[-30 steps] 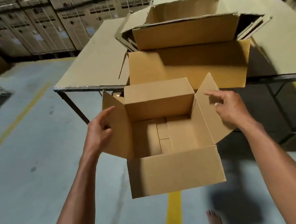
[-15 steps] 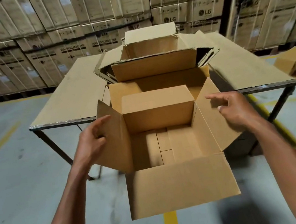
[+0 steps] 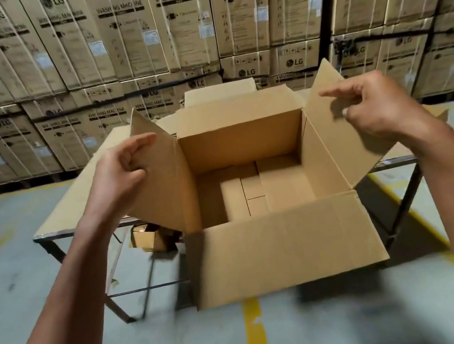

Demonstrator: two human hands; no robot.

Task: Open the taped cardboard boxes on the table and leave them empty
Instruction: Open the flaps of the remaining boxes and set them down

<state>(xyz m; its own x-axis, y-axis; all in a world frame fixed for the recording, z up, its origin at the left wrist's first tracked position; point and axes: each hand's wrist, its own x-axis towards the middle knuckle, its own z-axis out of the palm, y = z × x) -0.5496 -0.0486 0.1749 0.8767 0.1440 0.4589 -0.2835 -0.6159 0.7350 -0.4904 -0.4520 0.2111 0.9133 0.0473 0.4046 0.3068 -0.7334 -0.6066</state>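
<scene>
Stacked washing machine cartons (image 3: 184, 21) wall the far side of a warehouse with a grey floor (image 3: 23, 281) and a yellow line (image 3: 256, 336). In front of them stands a metal-legged tabletop (image 3: 76, 204) covered in cardboard. An open cardboard box (image 3: 279, 246) is held up over the tabletop's near edge, mouth facing up toward the camera, its long axis running left to right. All four flaps are spread outward, and inside only the bare folded bottom panels show. The left hand (image 3: 122, 173) has a grip on the left side flap, fingers curled over its edge. The right hand (image 3: 373, 110) holds the right side flap the same way, index finger stretched along it. Both forearms reach in from the lower corners. A small box (image 3: 148, 239) lies under the tabletop.
</scene>
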